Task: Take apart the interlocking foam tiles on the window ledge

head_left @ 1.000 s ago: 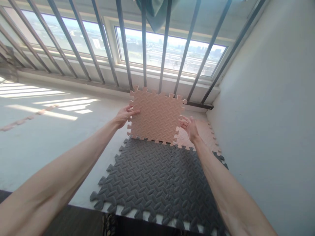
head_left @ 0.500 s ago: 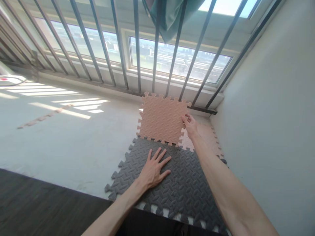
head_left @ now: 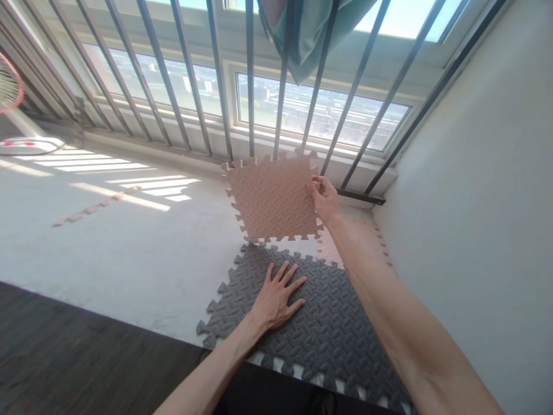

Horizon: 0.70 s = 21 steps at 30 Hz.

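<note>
I'm seeing the pink foam tile [head_left: 274,199] lifting off the floor, tilted, pinched at its edge by my right hand [head_left: 324,199]; my left hand [head_left: 276,300] is pressing flat, fingers spread, pinning the grey mat [head_left: 328,340] beside it.

Head view, looking down-forward toward barred window [head_left: 302,109].

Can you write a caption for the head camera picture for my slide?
Right hand lifts a pink foam puzzle mat tile by its edge while left hand presses flat on grey mat tiles.
</note>
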Each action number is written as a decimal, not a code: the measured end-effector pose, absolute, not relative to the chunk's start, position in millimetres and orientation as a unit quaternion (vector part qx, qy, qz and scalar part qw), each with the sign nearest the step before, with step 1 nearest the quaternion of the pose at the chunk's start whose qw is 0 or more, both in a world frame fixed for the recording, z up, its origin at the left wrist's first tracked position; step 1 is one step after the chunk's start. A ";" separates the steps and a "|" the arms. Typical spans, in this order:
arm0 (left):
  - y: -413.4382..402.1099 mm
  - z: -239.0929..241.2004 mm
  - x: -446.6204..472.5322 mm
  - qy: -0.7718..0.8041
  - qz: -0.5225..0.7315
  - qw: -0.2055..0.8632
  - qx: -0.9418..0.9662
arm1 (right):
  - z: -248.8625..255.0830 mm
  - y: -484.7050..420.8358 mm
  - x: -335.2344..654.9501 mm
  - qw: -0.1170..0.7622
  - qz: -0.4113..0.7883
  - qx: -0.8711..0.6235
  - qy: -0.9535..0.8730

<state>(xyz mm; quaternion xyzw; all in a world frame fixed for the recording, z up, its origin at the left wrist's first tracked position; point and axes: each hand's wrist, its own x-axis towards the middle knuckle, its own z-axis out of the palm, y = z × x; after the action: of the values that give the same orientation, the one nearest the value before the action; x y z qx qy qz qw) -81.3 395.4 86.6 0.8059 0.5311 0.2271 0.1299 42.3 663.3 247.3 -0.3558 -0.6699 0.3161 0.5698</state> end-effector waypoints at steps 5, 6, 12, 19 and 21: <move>402.3 87.0 -87.0 0.521 0.293 0.208 0.774 | 295.9 665.9 27.7 0.609 0.315 -0.337 -0.645; 403.7 88.9 -90.0 0.533 0.333 0.250 0.736 | 297.1 660.0 30.6 0.621 0.331 -0.345 -0.621; 378.0 115.3 -110.4 0.460 0.678 0.490 0.298 | 243.8 569.0 44.3 0.641 0.515 -0.382 -0.422; 306.2 121.1 -132.2 0.457 0.750 0.464 0.117 | 169.7 452.4 18.8 0.527 0.584 -0.431 -0.442; 294.9 121.2 -161.6 0.475 0.756 0.436 0.112 | 155.4 424.7 32.5 0.461 0.551 -0.465 -0.518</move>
<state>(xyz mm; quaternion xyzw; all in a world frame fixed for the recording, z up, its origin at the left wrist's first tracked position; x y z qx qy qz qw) -161.6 294.9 121.2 0.1116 0.4754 0.7562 0.4356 32.5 424.7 155.4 -0.4647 -0.5180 0.5507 0.4610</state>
